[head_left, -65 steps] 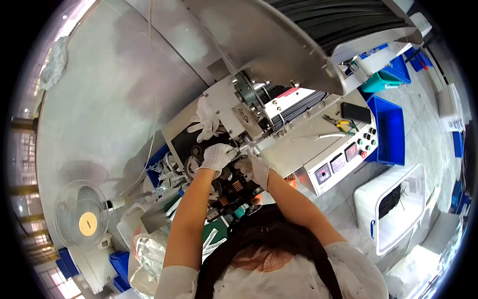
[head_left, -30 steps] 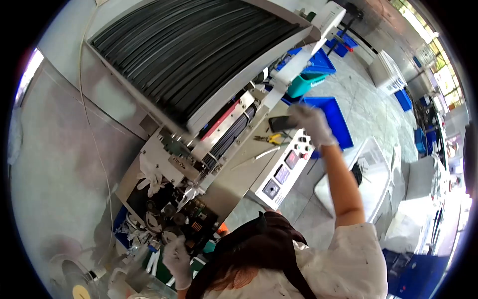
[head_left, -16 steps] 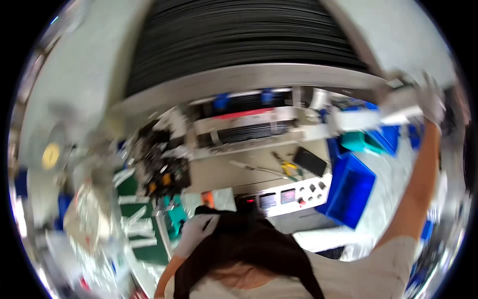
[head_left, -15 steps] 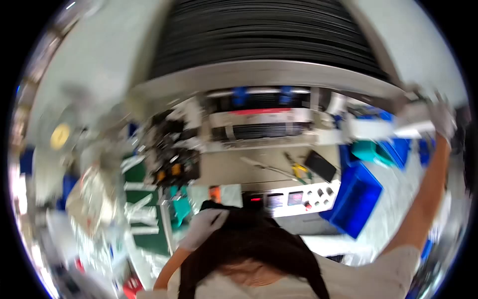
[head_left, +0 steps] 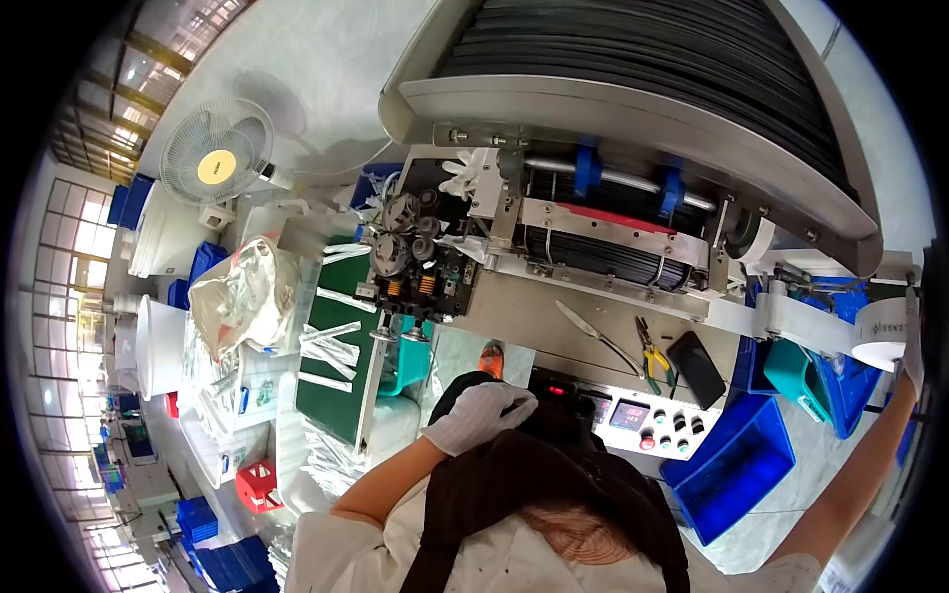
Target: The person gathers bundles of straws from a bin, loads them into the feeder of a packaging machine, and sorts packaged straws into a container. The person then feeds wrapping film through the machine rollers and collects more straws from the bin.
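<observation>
My left hand (head_left: 481, 415), in a white glove, rests against the dark apron (head_left: 554, 494) at my front, its fingers bent; whether it holds anything is hidden. Far out to the right, my gloved right hand (head_left: 911, 346) touches the outer side of a white roll (head_left: 880, 334) on the machine's arm, with its fingers stretched out. A large metal hopper (head_left: 633, 109) full of black strips (head_left: 643, 49) stands above the machine. Pliers with yellow handles (head_left: 652, 361), a black phone (head_left: 696, 369) and a white-handled tool (head_left: 598, 336) lie on the machine top.
Left of the machine, a green conveyor belt (head_left: 331, 336) carries silvery packets (head_left: 329, 351). A fan (head_left: 217, 153) stands at the upper left beyond a plastic bag (head_left: 252, 296). Blue bins (head_left: 736, 469) and a teal bin (head_left: 796, 381) are at the right. The control panel (head_left: 633, 415) faces me.
The view has swung left and sharpened. My right hand went from the machine's working parts out to the white roll; my left hand left those parts and came to my apron.
</observation>
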Motion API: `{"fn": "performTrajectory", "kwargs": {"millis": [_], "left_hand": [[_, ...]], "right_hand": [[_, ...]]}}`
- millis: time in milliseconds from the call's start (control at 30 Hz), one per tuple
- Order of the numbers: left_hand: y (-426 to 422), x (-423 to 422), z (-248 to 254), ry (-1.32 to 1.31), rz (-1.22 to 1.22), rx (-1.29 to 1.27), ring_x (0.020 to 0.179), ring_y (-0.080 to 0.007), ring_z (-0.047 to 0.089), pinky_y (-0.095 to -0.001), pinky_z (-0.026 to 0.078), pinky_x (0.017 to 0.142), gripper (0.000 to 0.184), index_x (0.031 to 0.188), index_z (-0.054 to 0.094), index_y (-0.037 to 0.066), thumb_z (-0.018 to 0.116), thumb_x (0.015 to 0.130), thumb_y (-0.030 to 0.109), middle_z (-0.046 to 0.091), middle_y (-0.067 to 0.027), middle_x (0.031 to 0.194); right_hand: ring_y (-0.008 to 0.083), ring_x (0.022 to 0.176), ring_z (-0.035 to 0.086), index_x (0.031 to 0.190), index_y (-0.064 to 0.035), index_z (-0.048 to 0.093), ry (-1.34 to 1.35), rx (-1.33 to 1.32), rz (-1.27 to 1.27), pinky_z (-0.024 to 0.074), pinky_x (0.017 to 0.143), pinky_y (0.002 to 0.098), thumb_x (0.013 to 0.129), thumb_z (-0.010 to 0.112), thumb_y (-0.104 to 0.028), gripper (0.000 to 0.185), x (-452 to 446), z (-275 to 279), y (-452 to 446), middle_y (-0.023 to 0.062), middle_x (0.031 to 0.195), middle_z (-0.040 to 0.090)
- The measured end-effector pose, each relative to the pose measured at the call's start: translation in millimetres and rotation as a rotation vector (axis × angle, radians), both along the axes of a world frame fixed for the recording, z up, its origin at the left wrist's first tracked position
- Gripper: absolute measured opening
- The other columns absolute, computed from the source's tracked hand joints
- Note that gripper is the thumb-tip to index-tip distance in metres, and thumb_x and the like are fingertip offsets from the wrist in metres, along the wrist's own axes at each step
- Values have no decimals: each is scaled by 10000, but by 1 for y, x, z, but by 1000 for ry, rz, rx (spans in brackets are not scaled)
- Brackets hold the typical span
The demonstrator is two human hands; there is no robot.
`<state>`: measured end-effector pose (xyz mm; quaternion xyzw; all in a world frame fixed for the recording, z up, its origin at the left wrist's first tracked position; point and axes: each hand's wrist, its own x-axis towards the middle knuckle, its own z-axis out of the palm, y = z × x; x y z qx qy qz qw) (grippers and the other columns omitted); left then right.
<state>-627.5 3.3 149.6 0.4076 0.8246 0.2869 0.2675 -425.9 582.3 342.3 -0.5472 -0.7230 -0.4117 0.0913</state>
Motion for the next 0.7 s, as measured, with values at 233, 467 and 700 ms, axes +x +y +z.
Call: {"fn": "performTrajectory", "kwargs": {"millis": [233, 467, 700], "left_hand": [[2, 1, 10, -45, -26, -108, 737, -364, 603, -403, 477, 626, 215, 940, 647, 52, 573, 880, 245, 634, -175, 777], [-4, 4, 22, -167, 50, -67, 906, -305, 620, -352, 484, 776, 285, 976, 649, 38, 531, 915, 290, 650, -161, 938], [-10, 5, 18, -202, 176, -264, 861, -309, 653, -346, 502, 743, 262, 1025, 665, 29, 587, 897, 244, 667, -189, 929]], "right_hand": [[366, 1141, 390, 1105, -241, 636, 113, 7, 178, 319, 823, 603, 787, 502, -515, 440, -3, -21, -17, 114, 1270, 466], [275, 979, 528, 1072, -162, 627, 611, -328, 739, 432, 759, 457, 848, 529, -316, 288, -24, -87, -86, 99, 1098, 570], [240, 802, 647, 1014, -93, 615, 473, -1413, 538, 531, 685, 365, 870, 599, -187, 172, 24, -290, -310, 98, 912, 648]]}}
